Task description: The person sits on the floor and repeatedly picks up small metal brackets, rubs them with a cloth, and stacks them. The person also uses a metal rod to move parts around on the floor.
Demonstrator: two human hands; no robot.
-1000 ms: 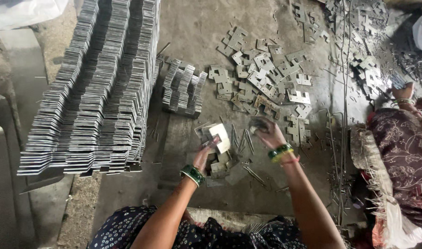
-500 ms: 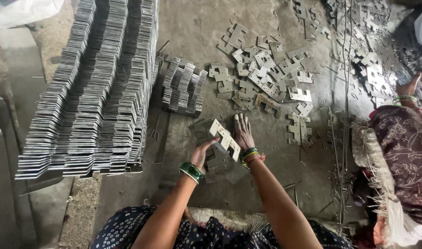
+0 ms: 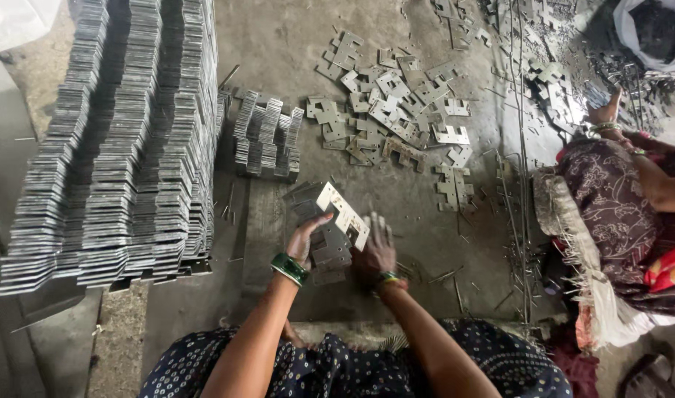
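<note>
Metal plates [image 3: 324, 237] lay in a small stack on the concrete floor [image 3: 278, 37] right in front of the person, and the left hand [image 3: 306, 239] curled its fingers [image 3: 319, 222] over the stack's near edge, clamped on it. One pale, notched plate [image 3: 343, 214] with punched holes stood tilted on top, catching the light. The right hand [image 3: 375, 253] rested flat beside the stack, fingers spread apart and gripping nothing. Half a second earlier that right hand had been raised higher against the bright plate; since then it had dropped lower and to the right, while the left hand had stayed at the stack. The plates looked grey, thin and flat, with stepped cut-outs along their sides. Farther out, a short row of plates [image 3: 266, 138] stood on edge, loose plates [image 3: 396, 118] were scattered beyond, and long tall stacks [image 3: 124, 140] filled the left. Another person's patterned sleeve [image 3: 610, 199] showed at the right.
</note>
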